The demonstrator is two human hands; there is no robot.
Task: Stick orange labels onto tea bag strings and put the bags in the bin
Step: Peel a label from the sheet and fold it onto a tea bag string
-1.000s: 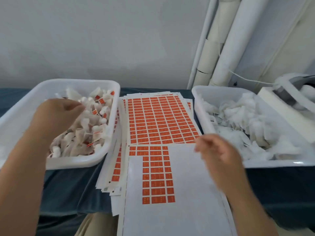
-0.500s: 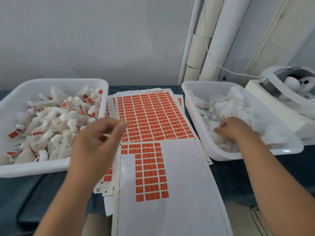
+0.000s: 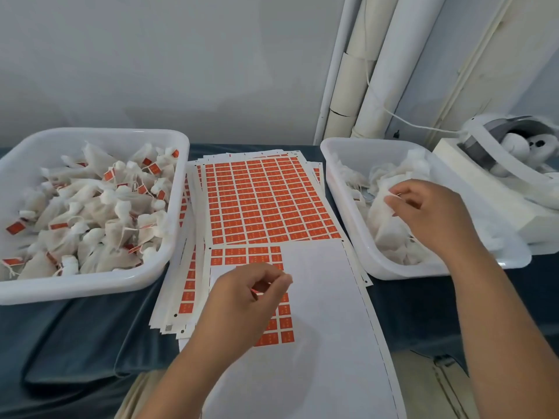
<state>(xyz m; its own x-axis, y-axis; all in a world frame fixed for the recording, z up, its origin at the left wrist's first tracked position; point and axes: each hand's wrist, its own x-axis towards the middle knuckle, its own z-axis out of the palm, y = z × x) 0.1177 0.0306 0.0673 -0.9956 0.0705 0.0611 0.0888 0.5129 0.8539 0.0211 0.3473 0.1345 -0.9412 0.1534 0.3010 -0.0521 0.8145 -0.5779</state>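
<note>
A stack of label sheets [image 3: 263, 201] printed with orange labels lies between two white bins. The front sheet [image 3: 320, 313] is mostly peeled bare, with one column of labels left. My left hand [image 3: 242, 303] hovers over that column, thumb and forefinger pinched at an orange label [image 3: 256, 292]. The left bin [image 3: 90, 285] holds several tea bags with orange labels on their strings. The right bin [image 3: 341, 213] holds unlabelled white tea bags [image 3: 390, 234]. My right hand [image 3: 429, 213] is inside it, fingers curled round one bag and its string.
A dark blue cloth [image 3: 90, 337] covers the table. White pipes [image 3: 363, 86] stand in the back right corner, with a cable running to a white device [image 3: 496, 164] holding a soft toy beside the right bin. The table's front edge is just below the sheets.
My left hand left the left bin and came over the front label sheet, fingers now pinched. My right hand moved from above the sheet into the right bin and took hold of a tea bag.
</note>
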